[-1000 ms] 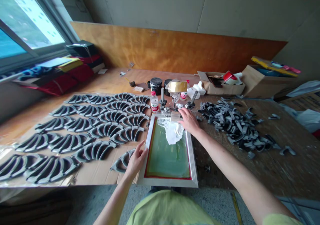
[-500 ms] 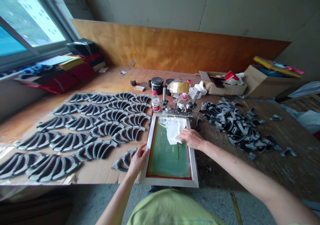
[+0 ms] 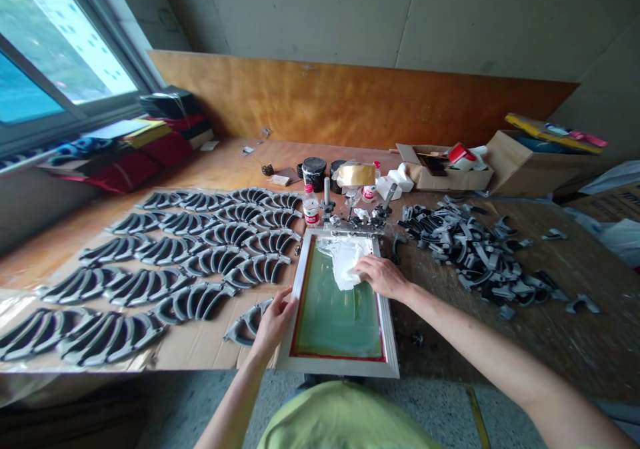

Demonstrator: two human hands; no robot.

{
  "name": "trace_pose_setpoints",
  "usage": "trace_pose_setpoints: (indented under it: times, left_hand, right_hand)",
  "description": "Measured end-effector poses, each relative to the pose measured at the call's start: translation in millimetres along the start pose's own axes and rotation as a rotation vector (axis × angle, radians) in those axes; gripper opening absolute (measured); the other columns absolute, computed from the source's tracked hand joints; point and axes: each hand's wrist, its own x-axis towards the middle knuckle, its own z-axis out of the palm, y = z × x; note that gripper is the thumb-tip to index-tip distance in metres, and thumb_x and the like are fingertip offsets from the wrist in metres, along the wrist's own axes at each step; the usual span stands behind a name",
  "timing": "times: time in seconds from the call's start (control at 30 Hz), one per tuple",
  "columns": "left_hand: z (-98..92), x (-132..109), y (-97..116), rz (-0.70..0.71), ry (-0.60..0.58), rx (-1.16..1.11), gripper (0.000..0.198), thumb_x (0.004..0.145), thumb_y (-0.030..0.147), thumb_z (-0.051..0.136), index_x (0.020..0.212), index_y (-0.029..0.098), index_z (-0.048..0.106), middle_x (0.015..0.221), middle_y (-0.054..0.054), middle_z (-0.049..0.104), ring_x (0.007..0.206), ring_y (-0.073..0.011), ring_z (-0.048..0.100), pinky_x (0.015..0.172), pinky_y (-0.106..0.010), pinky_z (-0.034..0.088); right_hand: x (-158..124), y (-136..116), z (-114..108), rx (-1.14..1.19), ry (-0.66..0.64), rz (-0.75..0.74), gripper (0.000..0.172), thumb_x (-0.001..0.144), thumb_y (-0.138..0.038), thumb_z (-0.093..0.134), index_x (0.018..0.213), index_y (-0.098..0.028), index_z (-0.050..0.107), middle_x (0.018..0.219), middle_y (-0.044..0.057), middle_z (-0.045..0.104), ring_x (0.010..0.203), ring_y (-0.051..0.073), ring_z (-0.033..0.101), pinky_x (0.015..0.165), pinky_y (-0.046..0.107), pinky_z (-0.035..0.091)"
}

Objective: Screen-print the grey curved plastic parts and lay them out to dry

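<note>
A screen printing frame (image 3: 391,342) with a green mesh and a red inner border lies in front of me, its far end at a metal hinge clamp (image 3: 353,224). My left hand (image 3: 276,316) grips the frame's left side rail, thumb and fingers at its edge. In my right hand (image 3: 384,274) is the near right corner of a crumpled white wiping cloth (image 3: 345,264), pinched between the fingers. That cloth lies over the upper part of the mesh. The fingertips under the cloth's edge are partly hidden.
Rows of grey curved plastic parts (image 3: 165,250) cover the cardboard on the left. A loose pile of similar parts (image 3: 470,249) is on the right. A red-capped bottle (image 3: 311,208), black tubs (image 3: 315,173) and a tape roll (image 3: 357,174) stand behind the frame; an open carton (image 3: 445,177) sits farther right.
The view has tilted slightly. My right hand and the cloth show almost no shift on the mesh, and my left hand stays at the frame's left rail.
</note>
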Motion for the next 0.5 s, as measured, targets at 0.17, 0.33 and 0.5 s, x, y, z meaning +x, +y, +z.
trace_pose_setpoints:
  times: [0.17, 0.33, 0.5]
  left_hand:
    - [-5.9, -10, 20, -0.005, -0.022, -0.083, 0.077, 0.073, 0.067, 0.062, 0.133, 0.018, 0.055, 0.071, 0.0, 0.066, 0.063, -0.0184, 0.063, 0.056, -0.026, 0.047]
    - [-23.3, -20, 65, 0.001, -0.036, -0.192, 0.074, 0.071, 0.066, 0.067, 0.127, 0.018, 0.062, 0.083, -0.004, 0.072, 0.068, -0.0188, 0.066, 0.059, -0.026, 0.049]
    - [-35.6, -3, 122, 0.165, -0.008, -0.352, 0.058, 0.081, 0.067, 0.055, 0.103, 0.016, 0.071, 0.086, -0.005, 0.072, 0.068, -0.0165, 0.064, 0.06, -0.026, 0.05]
  right_hand:
    - [65, 25, -13, -0.063, 0.006, 0.261, 0.06, 0.085, -0.019, 0.068, 0.14, -0.032, 0.048, 0.102, 0.003, 0.06, 0.083, 0.017, 0.061, 0.075, 0.028, 0.051]
    - [84, 41, -32, -0.183, 0.085, 0.389, 0.068, 0.083, -0.024, 0.07, 0.145, -0.034, 0.043, 0.109, 0.007, 0.055, 0.084, 0.02, 0.06, 0.073, 0.031, 0.05]
    - [28, 78, -48, -0.129, 0.399, 0.652, 0.043, 0.09, -0.031, 0.057, 0.132, -0.021, 0.056, 0.111, 0.012, 0.06, 0.092, 0.025, 0.059, 0.077, 0.036, 0.049]
